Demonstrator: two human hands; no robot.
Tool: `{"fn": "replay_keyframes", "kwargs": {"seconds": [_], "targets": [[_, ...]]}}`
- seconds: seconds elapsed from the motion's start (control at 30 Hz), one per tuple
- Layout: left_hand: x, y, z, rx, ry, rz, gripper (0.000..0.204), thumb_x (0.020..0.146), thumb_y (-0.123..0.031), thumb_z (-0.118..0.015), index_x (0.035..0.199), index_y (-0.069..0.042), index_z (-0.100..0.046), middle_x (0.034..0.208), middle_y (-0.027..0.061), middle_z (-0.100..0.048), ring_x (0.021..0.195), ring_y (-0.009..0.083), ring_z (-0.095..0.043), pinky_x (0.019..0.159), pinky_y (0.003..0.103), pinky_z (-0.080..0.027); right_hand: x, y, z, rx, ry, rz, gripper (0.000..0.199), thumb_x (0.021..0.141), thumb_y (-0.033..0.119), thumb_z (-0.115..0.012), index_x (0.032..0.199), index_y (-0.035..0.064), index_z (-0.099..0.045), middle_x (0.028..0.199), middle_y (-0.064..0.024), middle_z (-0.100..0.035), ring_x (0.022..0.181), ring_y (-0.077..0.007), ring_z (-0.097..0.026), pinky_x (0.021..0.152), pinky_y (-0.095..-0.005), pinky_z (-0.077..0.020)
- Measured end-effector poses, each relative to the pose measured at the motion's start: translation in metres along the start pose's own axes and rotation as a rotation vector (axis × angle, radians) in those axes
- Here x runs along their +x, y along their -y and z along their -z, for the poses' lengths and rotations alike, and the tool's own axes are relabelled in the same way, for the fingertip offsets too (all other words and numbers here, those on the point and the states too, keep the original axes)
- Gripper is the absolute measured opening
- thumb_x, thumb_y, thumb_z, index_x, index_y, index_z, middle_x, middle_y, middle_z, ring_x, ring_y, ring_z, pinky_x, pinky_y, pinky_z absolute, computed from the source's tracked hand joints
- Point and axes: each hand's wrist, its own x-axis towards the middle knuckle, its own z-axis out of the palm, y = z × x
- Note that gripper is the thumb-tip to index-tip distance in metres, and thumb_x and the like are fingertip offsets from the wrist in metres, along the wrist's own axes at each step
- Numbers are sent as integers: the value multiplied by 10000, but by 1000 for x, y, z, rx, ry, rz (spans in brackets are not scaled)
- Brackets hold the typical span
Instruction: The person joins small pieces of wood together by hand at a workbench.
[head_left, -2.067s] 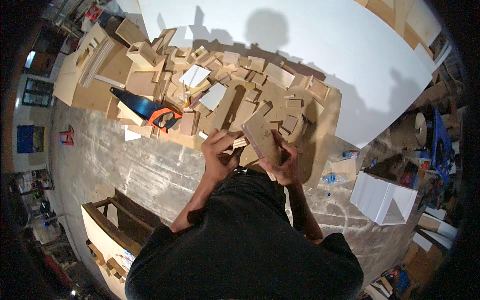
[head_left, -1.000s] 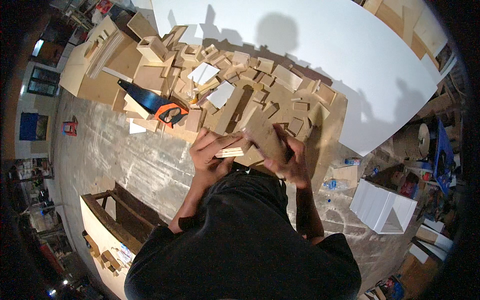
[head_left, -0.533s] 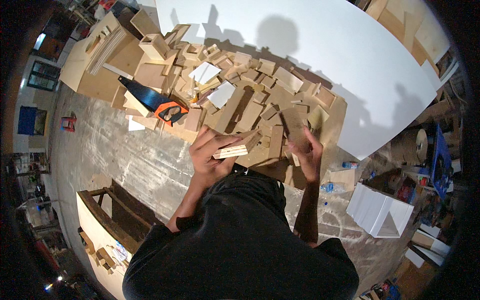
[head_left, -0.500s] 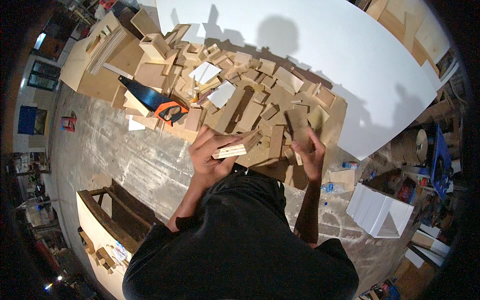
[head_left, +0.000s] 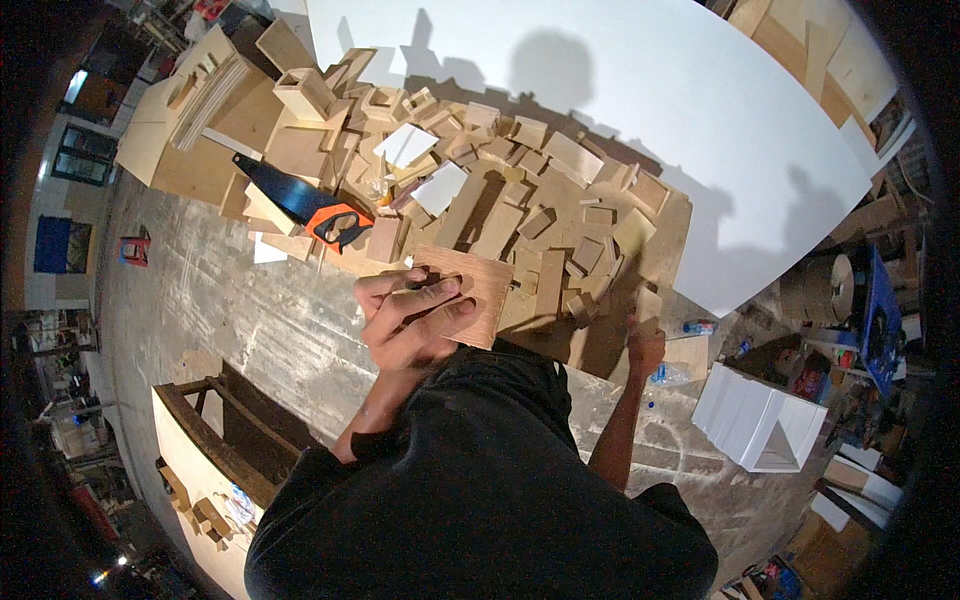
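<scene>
Squarish wooden board sits in the left hand, fingers curled onto its face, above the near edge of the worktop. It reaches rightward from that grip; I make out no clear long axis. The right hand is well apart, by the near-right corner, a wooden block at its fingertips; whether gripped, I cannot tell.

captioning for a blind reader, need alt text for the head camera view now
A person's left hand holds a flat wood piece, while the right hand is at another piece, its grip unclear. Beyond them lie scattered wood scraps, with an orange-handled saw to the left and a big white board behind.
</scene>
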Motion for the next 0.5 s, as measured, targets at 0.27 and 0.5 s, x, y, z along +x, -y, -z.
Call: {"fn": "replay_keyframes", "kwargs": {"seconds": [0.27, 0.5], "targets": [[5, 3, 3, 49, 60, -7, 168, 688, -285, -737, 820, -184, -766, 923, -20, -711, 924, 190, -543, 831, 312, -465, -23, -4, -24, -11, 261, 41, 750, 698, 537, -745, 1234, 76, -496, 1049, -203, -645, 935, -396, -639, 763, -487, -511], [5, 7, -2, 7, 95, -18, 223, 720, -353, -689, 828, -173, -766, 910, -9, -715, 912, 186, -560, 832, 312, -463, -14, -10, -6, -94, 3, 357, 480, 817, 482, -660, 1146, 135, -619, 942, -162, -670, 794, -336, -670, 670, -463, -534]]}}
